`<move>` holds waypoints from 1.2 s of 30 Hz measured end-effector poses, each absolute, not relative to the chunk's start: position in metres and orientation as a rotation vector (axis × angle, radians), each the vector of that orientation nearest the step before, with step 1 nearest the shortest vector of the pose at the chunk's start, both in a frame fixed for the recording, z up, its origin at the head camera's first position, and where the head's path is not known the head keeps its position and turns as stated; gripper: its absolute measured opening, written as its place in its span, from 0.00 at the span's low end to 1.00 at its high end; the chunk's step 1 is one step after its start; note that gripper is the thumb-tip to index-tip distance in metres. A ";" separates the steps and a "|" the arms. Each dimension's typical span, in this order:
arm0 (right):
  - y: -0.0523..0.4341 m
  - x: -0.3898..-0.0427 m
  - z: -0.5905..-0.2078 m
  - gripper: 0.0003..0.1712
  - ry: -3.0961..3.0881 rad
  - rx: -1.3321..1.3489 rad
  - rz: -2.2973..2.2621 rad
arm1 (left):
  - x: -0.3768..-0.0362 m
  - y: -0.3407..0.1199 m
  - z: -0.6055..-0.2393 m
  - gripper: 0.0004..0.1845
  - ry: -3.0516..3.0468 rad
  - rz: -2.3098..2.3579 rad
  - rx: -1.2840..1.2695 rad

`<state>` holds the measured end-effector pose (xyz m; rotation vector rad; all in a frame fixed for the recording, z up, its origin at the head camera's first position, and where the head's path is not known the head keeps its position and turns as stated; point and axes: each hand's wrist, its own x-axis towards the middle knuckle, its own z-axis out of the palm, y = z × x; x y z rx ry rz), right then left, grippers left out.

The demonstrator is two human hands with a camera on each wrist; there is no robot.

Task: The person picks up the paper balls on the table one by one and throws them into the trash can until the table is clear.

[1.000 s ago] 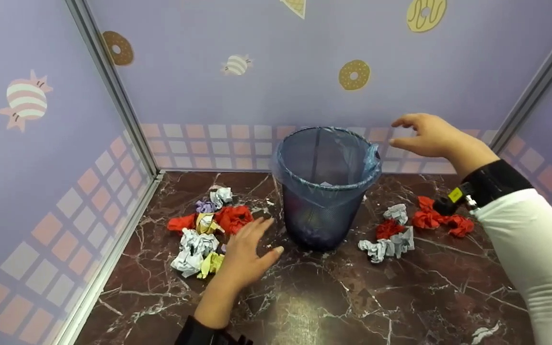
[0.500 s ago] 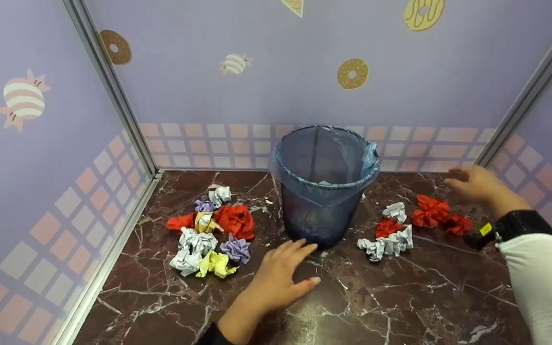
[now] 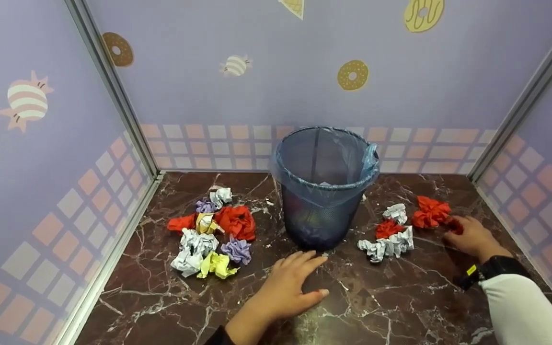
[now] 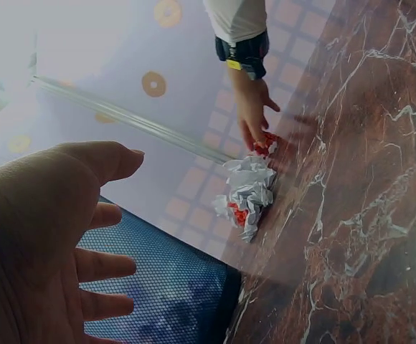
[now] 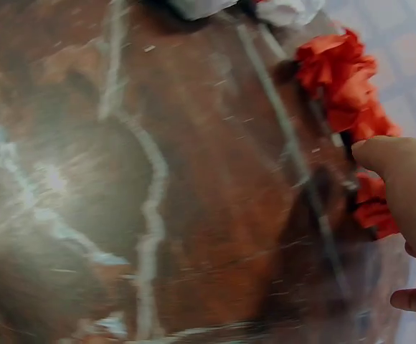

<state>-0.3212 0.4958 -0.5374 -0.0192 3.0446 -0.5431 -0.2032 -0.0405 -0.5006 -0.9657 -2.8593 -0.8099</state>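
From my remote station I view a white-veined, dark marbled worktop (image 3: 400, 302) enclosed by lilac panels (image 3: 276, 91), the left hand (image 3: 288, 287) spread, holding nothing, the right hand (image 3: 475, 237) curved at crumpled red paper (image 5: 374, 208) right of the bin (image 3: 321, 213), its grip indeterminable.

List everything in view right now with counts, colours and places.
bin: one, dark mesh, centre
liner: one, translucent blue, over the bin's rim
left red papers: two, red, left side
left white papers: two or more, white, left side
purple papers: two, purple, left side
yellow paper: one, yellow, left side, near edge
mustard paper: one, mustard, left side, between reds
right white papers: two or more, white, right side
right red papers: three, red, right side
surface: one, brown marbled, beneath
walls: three, lilac with printed sweets, around
wristbands: two, black, both wrists
sleeve: one, white, right arm
left grip: one, bare, in front of bin
right grip: one, bare, at outermost red paper
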 end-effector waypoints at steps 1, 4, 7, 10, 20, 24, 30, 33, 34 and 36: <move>0.496 -0.321 -0.541 0.38 3.045 -0.021 -0.532 | -0.204 -0.041 -0.501 0.37 -2.860 -0.814 -0.966; 0.495 -0.320 -0.547 0.34 3.073 -0.043 -0.488 | -0.206 -0.042 -0.501 0.37 -2.864 -0.833 -0.965; 0.492 -0.318 -0.549 0.29 3.110 -0.051 -0.449 | -0.207 -0.043 -0.499 0.36 -2.864 -0.854 -0.959; 0.490 -0.316 -0.550 0.24 3.130 -0.024 -0.431 | -0.207 -0.043 -0.498 0.36 -2.865 -0.855 -0.948; 0.483 -0.313 -0.550 0.30 2.903 0.269 -0.516 | -0.210 -0.046 -0.499 0.36 -2.860 -0.811 -0.924; 0.482 -0.313 -0.554 0.34 2.877 0.323 -0.537 | -0.210 -0.048 -0.499 0.37 -2.856 -0.818 -0.924; 0.480 -0.309 -0.560 0.36 2.879 0.375 -0.536 | -0.211 -0.050 -0.501 0.37 -2.872 -0.818 -0.912; 0.480 -0.308 -0.559 0.36 2.890 0.372 -0.528 | -0.212 -0.050 -0.501 0.37 -2.863 -0.822 -0.908; 0.480 -0.309 -0.559 0.37 2.891 0.372 -0.526 | -0.212 -0.051 -0.501 0.37 -2.857 -0.823 -0.907; 0.480 -0.309 -0.558 0.37 2.893 0.374 -0.526 | -0.213 -0.051 -0.500 0.37 -2.846 -0.825 -0.904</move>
